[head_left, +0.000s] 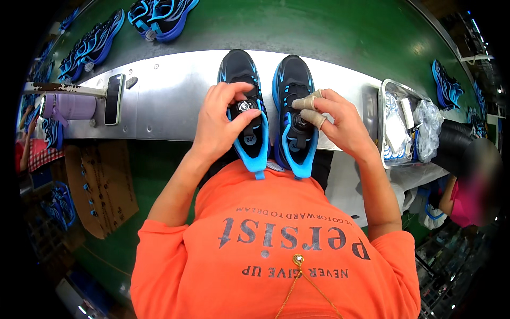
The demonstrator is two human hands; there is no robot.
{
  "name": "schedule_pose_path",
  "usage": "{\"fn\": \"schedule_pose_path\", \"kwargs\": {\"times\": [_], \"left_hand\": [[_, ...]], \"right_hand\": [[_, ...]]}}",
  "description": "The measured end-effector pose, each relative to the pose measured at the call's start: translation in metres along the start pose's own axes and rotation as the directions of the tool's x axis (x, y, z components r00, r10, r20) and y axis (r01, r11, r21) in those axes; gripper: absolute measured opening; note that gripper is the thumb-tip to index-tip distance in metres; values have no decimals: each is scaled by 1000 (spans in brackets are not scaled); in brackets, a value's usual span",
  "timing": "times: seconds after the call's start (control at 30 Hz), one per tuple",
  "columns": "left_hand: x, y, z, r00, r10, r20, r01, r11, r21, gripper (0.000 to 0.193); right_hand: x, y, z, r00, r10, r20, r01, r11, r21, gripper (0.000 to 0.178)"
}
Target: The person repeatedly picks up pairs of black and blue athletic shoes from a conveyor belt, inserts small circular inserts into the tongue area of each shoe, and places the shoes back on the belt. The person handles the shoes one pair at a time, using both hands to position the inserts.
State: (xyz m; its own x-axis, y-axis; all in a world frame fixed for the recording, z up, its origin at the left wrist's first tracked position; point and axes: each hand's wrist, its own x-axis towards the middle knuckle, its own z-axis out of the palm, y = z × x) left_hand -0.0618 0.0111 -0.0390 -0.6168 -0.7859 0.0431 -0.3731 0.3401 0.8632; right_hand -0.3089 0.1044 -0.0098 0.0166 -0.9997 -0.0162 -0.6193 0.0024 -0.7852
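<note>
Bench (164, 101): left grip (215, 117) parted around shoe dial (244, 106); right grip (342, 119) half-parted at second dial (299, 123).

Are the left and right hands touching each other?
Apart: the head view shows a gap between the left hand and right hand, with parts of both shoes visible there.
</note>
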Motion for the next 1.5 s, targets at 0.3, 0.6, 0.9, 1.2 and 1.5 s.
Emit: {"fn": "schedule_pose_path", "kwargs": {"times": [0.3,0.6,0.9,1.2,1.5], "left_hand": [[-3,3,-20,992,124,-1,-124,992,28,30],[-73,17,12,974,-226,-16,200,891,-408,9],[-64,29,2,984,-167,64,177,964,-199,12],[-46,74,23,621,-368,692,784,297,-546,56],[-36,67,58,812,-389,436,582,596,-553,44]], "right_hand": [[33,-26,19,993,-113,33,110,991,75,24],[61,-25,71,900,-431,73,433,901,-17,34],[53,-29,50,975,-217,-37,219,974,63,27],[5,32,-11,997,71,-21,-63,964,259,24],[-9,23,25,994,98,-44,-92,987,131,27]]}}
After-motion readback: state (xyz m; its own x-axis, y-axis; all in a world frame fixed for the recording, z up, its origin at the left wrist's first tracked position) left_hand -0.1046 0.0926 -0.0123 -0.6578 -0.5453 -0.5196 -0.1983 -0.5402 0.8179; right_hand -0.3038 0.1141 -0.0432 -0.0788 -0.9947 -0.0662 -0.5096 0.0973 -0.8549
